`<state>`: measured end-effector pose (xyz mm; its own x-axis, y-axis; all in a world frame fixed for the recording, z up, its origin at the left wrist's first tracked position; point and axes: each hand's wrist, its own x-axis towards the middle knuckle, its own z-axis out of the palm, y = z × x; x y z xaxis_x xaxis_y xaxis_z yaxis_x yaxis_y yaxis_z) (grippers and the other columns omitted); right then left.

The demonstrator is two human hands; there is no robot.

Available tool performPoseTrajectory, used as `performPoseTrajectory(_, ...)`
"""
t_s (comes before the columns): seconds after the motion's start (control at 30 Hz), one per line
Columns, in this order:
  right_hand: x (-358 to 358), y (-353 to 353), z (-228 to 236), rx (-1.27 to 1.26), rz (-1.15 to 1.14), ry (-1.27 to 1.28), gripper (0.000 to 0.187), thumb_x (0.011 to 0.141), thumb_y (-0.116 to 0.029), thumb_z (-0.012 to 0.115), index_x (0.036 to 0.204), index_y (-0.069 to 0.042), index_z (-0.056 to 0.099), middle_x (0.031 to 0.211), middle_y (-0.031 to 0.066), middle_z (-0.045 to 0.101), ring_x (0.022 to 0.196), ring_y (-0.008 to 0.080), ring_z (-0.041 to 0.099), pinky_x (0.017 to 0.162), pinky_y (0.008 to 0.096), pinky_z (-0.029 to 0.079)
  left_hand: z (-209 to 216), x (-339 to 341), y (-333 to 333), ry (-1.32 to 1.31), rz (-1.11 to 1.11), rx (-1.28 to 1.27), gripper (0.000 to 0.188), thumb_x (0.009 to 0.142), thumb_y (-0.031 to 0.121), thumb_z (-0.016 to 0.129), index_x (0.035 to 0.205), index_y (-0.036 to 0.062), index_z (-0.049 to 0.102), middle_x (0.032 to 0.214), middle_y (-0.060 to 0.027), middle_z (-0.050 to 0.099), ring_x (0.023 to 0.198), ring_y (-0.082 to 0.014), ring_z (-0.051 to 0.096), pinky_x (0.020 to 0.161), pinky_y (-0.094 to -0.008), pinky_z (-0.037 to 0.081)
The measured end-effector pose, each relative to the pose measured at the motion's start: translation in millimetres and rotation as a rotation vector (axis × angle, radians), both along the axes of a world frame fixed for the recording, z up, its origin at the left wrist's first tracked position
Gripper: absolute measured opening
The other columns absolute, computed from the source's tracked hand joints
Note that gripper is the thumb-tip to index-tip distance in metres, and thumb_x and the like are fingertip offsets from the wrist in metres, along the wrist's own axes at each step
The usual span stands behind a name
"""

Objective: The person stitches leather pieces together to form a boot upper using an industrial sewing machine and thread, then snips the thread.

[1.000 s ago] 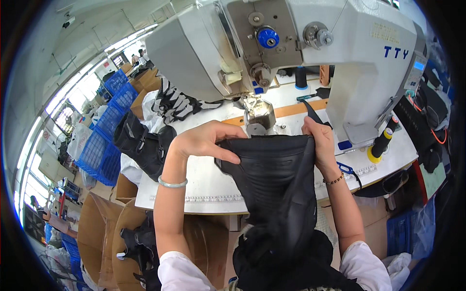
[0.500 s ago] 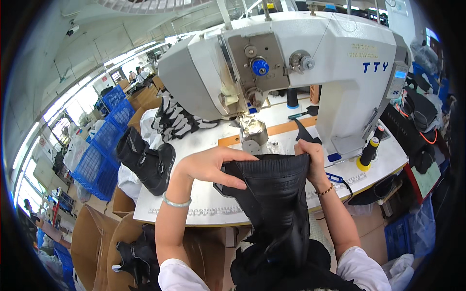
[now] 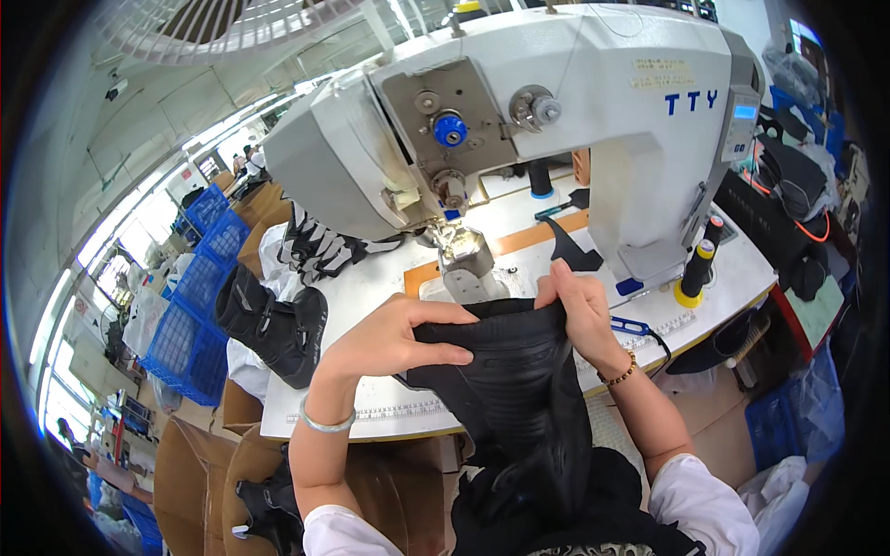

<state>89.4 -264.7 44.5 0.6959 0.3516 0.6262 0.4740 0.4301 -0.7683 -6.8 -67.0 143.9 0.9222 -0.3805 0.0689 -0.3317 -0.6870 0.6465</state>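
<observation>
A black boot upper hangs between my hands, its open top edge turned toward the sewing machine. My left hand pinches the left side of that edge, thumb in front and fingers over the rim. At the right corner of the edge, my right hand grips it between thumb and fingers. The lower part of the upper reaches down to my lap, where it blends with dark cloth. Just beyond the rim stands the machine's post and needle area, lit by a lamp.
A finished-looking black boot stands on the table's left, near black and white cut pieces. To the right lie a black scrap, blue-handled snips and a thread cone. Cardboard boxes stand below left.
The view has shifted slightly. My right hand's fingers have moved along the rim and now point upward, and the upper sits a little lower and further left. Both hands keep hold.
</observation>
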Motion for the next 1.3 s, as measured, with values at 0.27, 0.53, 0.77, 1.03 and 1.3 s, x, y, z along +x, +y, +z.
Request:
performPoseTrajectory(0.27, -2.9, 3.6, 10.9, -0.017, 0.239, 0.19, 0.055, 0.095, -0.033, 0.032, 0.062, 0.003, 0.058, 0.062, 0.0048, 0.055, 0.061, 0.0075, 0.049, 0.063, 0.0216, 0.04, -11.7, 4.0, 16.6, 0.201, 0.023, -0.111, 0.027, 0.072, 0.01, 0.07, 0.095, -0.0009, 0.061, 0.08, -0.0013, 0.063, 0.07, -0.0076, 0.051, 0.066, -0.0212, 0.043)
performPoseTrajectory(0.53, 6.1, 4.0, 12.1, 0.032, 0.389, 0.338, 0.043, 0.095, -0.038, 0.028, 0.082, -0.002, 0.048, 0.058, 0.0084, 0.057, 0.053, 0.01, 0.05, 0.055, 0.0215, 0.038, -32.1, 11.8, 38.6, 0.324, 0.045, -0.145, 0.024, 0.07, 0.007, 0.071, 0.091, -0.0002, 0.061, 0.076, 0.0007, 0.06, 0.069, -0.0048, 0.048, 0.065, -0.0197, 0.042)
performPoseTrajectory(0.77, 28.3, 7.1, 6.7, -0.226, 0.552, 0.225, 0.031, 0.086, -0.031, 0.052, 0.089, 0.0, 0.054, 0.067, 0.003, 0.06, 0.065, 0.0064, 0.05, 0.059, 0.0201, 0.038, -50.3, 15.5, 49.9, 0.322, 0.052, -0.169, 0.024, 0.07, 0.007, 0.071, 0.091, -0.001, 0.061, 0.077, -0.0002, 0.06, 0.07, -0.0058, 0.05, 0.065, -0.0212, 0.042)
performPoseTrajectory(1.03, 36.8, 2.6, 13.8, -0.553, 0.636, 0.159, 0.026, 0.082, -0.024, 0.061, 0.081, 0.001, 0.065, 0.07, -0.0021, 0.058, 0.067, 0.0031, 0.047, 0.063, 0.019, 0.039, -37.3, 9.8, 41.4, 0.295, 0.041, 0.008, 0.03, 0.071, 0.016, 0.072, 0.092, 0.0011, 0.058, 0.076, -0.005, 0.061, 0.069, -0.0091, 0.053, 0.066, -0.0229, 0.043)
performPoseTrajectory(1.3, 37.7, 9.5, 3.8, -0.486, 0.586, 0.292, 0.022, 0.084, -0.018, 0.059, 0.078, 0.003, 0.062, 0.071, -0.0047, 0.056, 0.068, 0.001, 0.047, 0.063, 0.0163, 0.038, -27.8, 6.3, 40.3, 0.184, -0.161, 0.051, 0.039, 0.074, 0.017, 0.068, 0.105, 0.0003, 0.052, 0.087, -0.0078, 0.061, 0.074, -0.0117, 0.054, 0.067, -0.0252, 0.045)
